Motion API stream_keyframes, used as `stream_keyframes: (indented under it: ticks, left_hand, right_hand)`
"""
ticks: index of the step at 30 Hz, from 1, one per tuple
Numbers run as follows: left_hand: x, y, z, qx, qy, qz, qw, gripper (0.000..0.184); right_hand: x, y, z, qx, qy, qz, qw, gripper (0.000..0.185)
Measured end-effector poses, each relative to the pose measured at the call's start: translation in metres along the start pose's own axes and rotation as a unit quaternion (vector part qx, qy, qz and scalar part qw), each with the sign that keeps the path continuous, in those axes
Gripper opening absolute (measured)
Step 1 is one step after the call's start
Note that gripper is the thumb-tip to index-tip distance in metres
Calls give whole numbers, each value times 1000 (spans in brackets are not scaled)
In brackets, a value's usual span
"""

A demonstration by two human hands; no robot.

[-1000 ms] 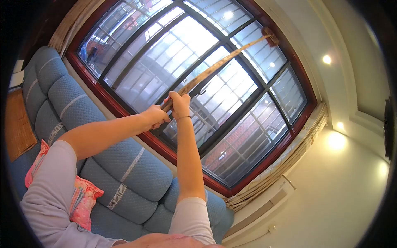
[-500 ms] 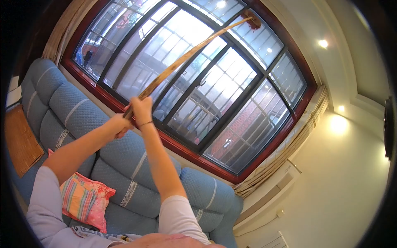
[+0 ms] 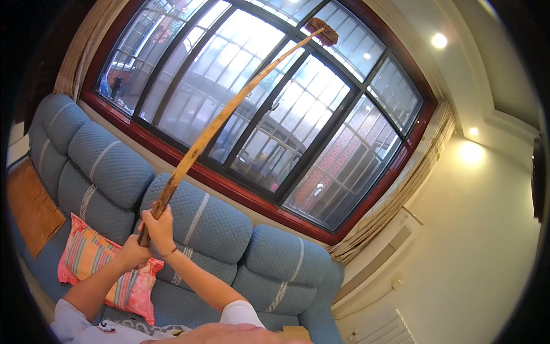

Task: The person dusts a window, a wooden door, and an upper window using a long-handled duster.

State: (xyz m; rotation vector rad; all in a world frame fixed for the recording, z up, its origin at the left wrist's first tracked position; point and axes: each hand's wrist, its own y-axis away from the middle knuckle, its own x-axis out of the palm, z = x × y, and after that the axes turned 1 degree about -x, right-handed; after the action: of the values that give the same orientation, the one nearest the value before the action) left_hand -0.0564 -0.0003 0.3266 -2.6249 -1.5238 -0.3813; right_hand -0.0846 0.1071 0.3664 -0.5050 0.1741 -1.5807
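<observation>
— Lower and nearer the sofa now, my two hands have brought the pole (image 3: 212, 129) down from where they held it against the window a second ago, and its brush head (image 3: 322, 31) has travelled left across the head view.

— Where exactly is the brush head?

— Up among the window's upper panes, near a dark crossbar and inside the red frame (image 3: 112, 114). Whether its reddish-brown bristles touch the glass, I cannot tell from here.

— And the hands?

— Both clenched on the wood. My left hand (image 3: 135, 253) grips the pole close to its lower end; my right hand (image 3: 160, 229), a thin band on its wrist, is wrapped around it just above. The pole rises at a slant from my fists, its darker lower stretch giving way to pale, slightly bent wood toward the brush.

— What lies below it?

— A blue quilted sofa (image 3: 112, 160), crossed by pale patterned strips, runs beneath the window's lower edge. A pink striped cushion (image 3: 109, 264) leans on it, partly hidden behind my left hand and forearm. I cannot tell if hand and cushion touch.

— Anything at the edges?

— At the sofa's left end, a brown mat (image 3: 34, 206) covers part of the seat. Beyond the window's right edge hangs a gathered beige curtain (image 3: 395, 183), with a lit ceiling lamp (image 3: 439, 40) overhead.
</observation>
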Motion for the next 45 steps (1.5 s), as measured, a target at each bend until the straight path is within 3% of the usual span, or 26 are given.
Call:
stream_keyframes:
  ticks: [7,14,16,22,27,30,36,41,45]
  left_hand:
    - [41,-18,-37,99,-65,18,993,18]
    - [78,-52,-109,112,-75,-1,991,14]
    - [89,-63,-124,96,-140,-13,985,12]
    - [119,-92,-118,142,-92,38,985,14]
    - [121,-85,-79,156,-90,24,983,15]
    - [107,-76,-46,125,-95,13,988,15]
    - [48,-68,15,185,-203,-63,959,17]
    - [5,-25,14,65,-159,-39,984,20]
    - [-44,-18,23,75,-155,-39,984,17]
  right_hand:
    - [-17,-23,44,-82,-24,-44,995,20]
    - [-36,-84,104,-153,-48,-25,987,17]
    - [-53,-105,117,-153,-37,-17,987,17]
    - [-107,-152,168,-166,13,-59,984,14]
    - [-139,-163,172,-146,110,-76,980,13]
    - [-148,-164,160,-164,97,-99,977,13]
    - [-121,-155,125,-138,114,-121,976,13]
    - [-79,-143,86,-130,125,-128,975,14]
    - [-33,-143,55,-123,143,-128,974,18]
